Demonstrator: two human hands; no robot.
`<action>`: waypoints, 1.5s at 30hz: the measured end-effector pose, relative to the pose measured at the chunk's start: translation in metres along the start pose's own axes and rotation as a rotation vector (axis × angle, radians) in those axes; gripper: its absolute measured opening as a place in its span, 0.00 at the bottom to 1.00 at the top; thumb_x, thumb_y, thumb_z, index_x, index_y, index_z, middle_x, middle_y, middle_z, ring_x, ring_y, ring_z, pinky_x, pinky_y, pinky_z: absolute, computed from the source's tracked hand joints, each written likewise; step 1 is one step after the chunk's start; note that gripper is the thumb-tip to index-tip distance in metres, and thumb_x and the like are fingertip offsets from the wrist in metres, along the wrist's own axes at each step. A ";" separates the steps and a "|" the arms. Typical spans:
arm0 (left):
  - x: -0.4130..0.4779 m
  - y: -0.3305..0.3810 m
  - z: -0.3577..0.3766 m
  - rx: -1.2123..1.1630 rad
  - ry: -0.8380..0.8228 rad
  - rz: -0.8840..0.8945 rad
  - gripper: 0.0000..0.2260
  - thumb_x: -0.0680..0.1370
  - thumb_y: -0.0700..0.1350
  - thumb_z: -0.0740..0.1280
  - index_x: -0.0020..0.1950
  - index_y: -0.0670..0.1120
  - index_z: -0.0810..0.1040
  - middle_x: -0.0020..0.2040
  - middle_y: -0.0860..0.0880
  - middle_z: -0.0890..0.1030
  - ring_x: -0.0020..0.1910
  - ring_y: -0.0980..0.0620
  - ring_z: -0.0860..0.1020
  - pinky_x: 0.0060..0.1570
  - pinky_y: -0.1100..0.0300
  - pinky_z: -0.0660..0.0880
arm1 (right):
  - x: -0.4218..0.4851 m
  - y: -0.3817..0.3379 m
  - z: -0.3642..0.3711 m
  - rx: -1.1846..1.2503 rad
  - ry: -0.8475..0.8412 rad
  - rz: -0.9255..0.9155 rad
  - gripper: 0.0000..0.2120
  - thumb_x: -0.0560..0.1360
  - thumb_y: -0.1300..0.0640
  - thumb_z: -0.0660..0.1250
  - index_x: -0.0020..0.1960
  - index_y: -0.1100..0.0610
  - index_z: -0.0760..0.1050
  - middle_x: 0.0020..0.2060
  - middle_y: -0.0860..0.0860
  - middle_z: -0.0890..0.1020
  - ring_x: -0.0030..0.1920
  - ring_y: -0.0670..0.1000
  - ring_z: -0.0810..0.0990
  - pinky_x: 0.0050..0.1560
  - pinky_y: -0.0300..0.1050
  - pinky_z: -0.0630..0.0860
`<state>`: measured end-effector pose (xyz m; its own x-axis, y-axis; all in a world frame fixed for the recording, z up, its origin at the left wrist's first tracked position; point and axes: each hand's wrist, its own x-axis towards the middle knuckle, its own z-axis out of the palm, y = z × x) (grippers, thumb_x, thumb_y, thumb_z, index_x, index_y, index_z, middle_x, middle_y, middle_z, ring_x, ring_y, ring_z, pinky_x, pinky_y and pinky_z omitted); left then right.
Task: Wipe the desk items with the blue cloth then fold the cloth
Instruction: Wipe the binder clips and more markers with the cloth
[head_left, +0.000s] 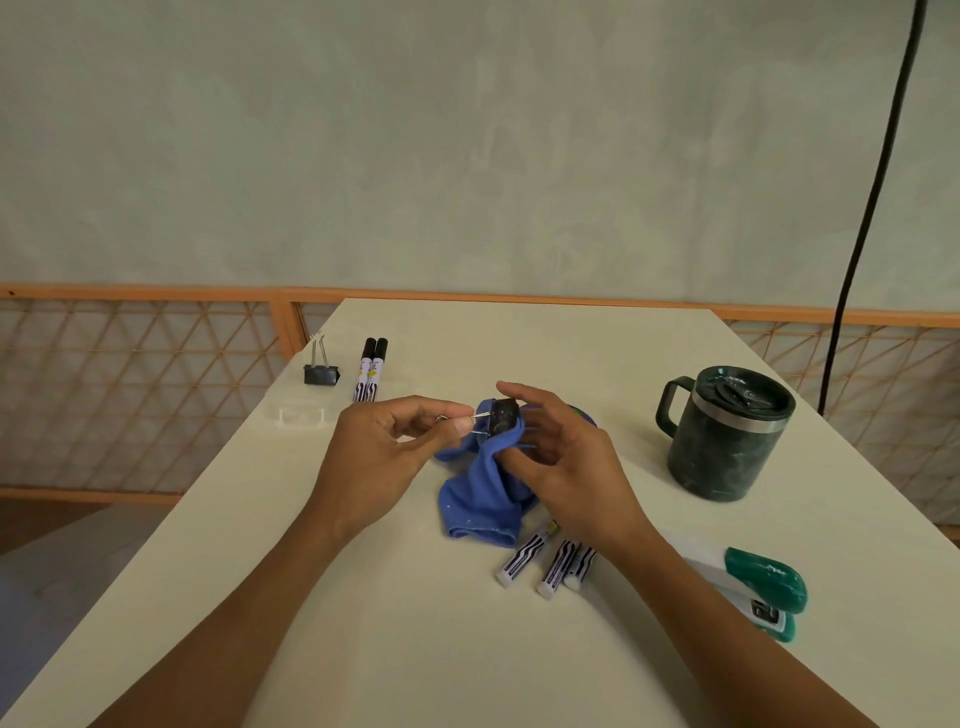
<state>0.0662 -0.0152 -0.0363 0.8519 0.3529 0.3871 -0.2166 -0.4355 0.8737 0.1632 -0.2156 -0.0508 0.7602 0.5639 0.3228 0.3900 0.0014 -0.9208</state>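
Above the counter (395, 649), the left hand (382, 457) pinches a binder clip (503, 418) by its wire handles; the right hand (566, 462) grips the blue cloth (483, 499) around it. Wiping step, I'd judge; next, swap in the mug (722, 441) at three o'clock.

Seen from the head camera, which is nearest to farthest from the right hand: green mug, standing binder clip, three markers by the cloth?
1. Three markers, just under the right hand, at its wrist.
2. Green mug, to its right.
3. Standing binder clip, far left.
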 end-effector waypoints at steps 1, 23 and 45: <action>0.000 0.000 0.000 0.042 0.002 0.023 0.06 0.78 0.45 0.78 0.55 0.52 0.90 0.49 0.58 0.89 0.50 0.56 0.86 0.54 0.69 0.79 | 0.000 -0.002 -0.001 0.001 0.013 0.004 0.25 0.81 0.65 0.72 0.73 0.44 0.76 0.56 0.42 0.87 0.57 0.46 0.87 0.58 0.39 0.81; -0.001 -0.003 0.005 0.152 0.041 0.171 0.07 0.79 0.44 0.77 0.54 0.55 0.89 0.50 0.62 0.88 0.50 0.53 0.85 0.53 0.69 0.78 | -0.003 -0.012 0.004 0.012 0.140 0.040 0.17 0.82 0.58 0.71 0.69 0.46 0.73 0.48 0.44 0.88 0.49 0.46 0.88 0.49 0.42 0.84; -0.002 0.000 0.008 0.112 0.031 0.162 0.06 0.79 0.42 0.77 0.54 0.52 0.90 0.50 0.61 0.88 0.51 0.54 0.86 0.55 0.69 0.78 | 0.000 -0.011 0.010 -0.117 0.206 0.032 0.15 0.80 0.58 0.72 0.64 0.48 0.73 0.45 0.42 0.87 0.43 0.44 0.87 0.40 0.35 0.79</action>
<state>0.0682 -0.0223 -0.0398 0.7946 0.2950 0.5307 -0.2942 -0.5775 0.7615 0.1532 -0.2074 -0.0427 0.8581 0.3821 0.3432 0.4131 -0.1164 -0.9032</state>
